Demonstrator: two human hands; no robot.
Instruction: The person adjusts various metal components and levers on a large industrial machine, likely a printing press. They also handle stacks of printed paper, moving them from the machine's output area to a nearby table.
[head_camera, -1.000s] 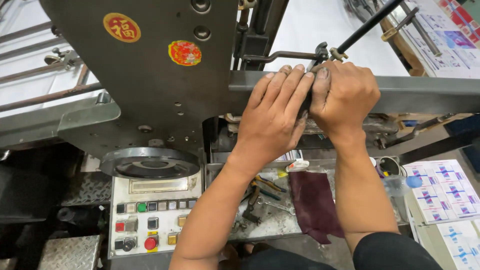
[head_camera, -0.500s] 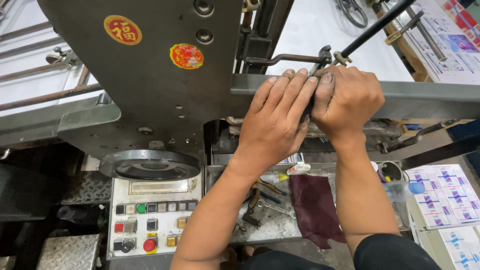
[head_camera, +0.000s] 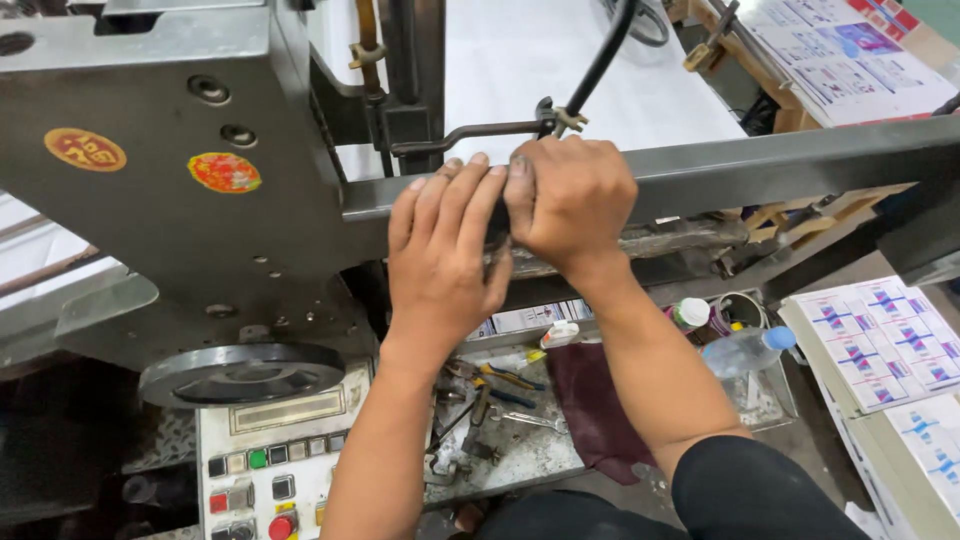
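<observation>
Both of my hands press against a grey steel crossbar (head_camera: 780, 160) of a large machine. My left hand (head_camera: 440, 260) lies flat over the bar's front face with its fingers straight and pointing up. My right hand (head_camera: 570, 200) is curled into a fist right beside it, its fingers touching those of the left. What the right hand grips is hidden behind the fingers. A thin dark rod with a brass clamp (head_camera: 560, 118) runs just above my knuckles.
The grey machine side plate (head_camera: 170, 230) carries two round stickers. Below are a control panel (head_camera: 270, 470) with coloured buttons, a tray of hand tools (head_camera: 490, 400), a maroon cloth (head_camera: 595, 410) and a plastic bottle (head_camera: 745, 350). Printed sheets (head_camera: 890, 340) are stacked at right.
The view has shifted slightly; my hands stay together on the crossbar, with the right fist a little lower against the left fingers.
</observation>
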